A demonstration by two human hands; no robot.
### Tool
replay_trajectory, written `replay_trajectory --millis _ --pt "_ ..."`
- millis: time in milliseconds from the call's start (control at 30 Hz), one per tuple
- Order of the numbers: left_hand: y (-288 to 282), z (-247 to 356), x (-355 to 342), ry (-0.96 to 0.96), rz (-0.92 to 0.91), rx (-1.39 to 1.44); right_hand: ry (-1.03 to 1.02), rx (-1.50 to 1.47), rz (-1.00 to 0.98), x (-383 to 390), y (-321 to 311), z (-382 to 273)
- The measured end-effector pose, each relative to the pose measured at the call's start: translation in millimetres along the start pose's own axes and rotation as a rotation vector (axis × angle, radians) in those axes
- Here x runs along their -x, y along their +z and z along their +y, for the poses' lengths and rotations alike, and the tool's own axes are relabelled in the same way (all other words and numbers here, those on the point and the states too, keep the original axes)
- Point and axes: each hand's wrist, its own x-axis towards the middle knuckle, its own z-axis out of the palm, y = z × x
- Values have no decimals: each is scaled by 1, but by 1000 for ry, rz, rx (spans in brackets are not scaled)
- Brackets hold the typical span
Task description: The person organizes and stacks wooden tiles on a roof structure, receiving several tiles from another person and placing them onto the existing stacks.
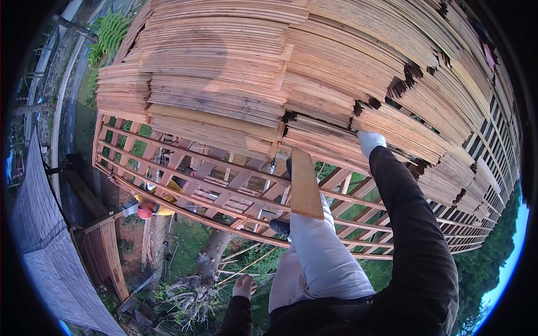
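My right hand (pixel 371 142), in a pale glove, reaches forward and touches the near edge of the stacked wooden shingles (pixel 398 129). Its fingertips blend into the wood, so their grip cannot be made out. Down by my left side, my left hand (pixel 244 286) hangs away from the stacks with its fingers curled in and nothing visible in them. One loose wooden shingle (pixel 306 185) lies lengthwise over my light-trousered leg (pixel 330 252), its far end near the stacks.
Open roof battens (pixel 224 193) cross below the stacks, with gaps showing ground beneath. Under them, a person (pixel 147 208) in a red cap stands at the left. A tree trunk (pixel 213 252) rises below. A grey roof (pixel 45 207) lies far left, greenery (pixel 487 285) right.
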Motion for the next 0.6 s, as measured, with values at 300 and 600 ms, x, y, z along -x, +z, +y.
replay_trajectory --millis 300,600 --pt "-19 -4 -3 0 -7 25 41 19 22 -2 -5 -5" --pt "-3 3 1 12 3 62 30 37 57 -4 -5 -11"
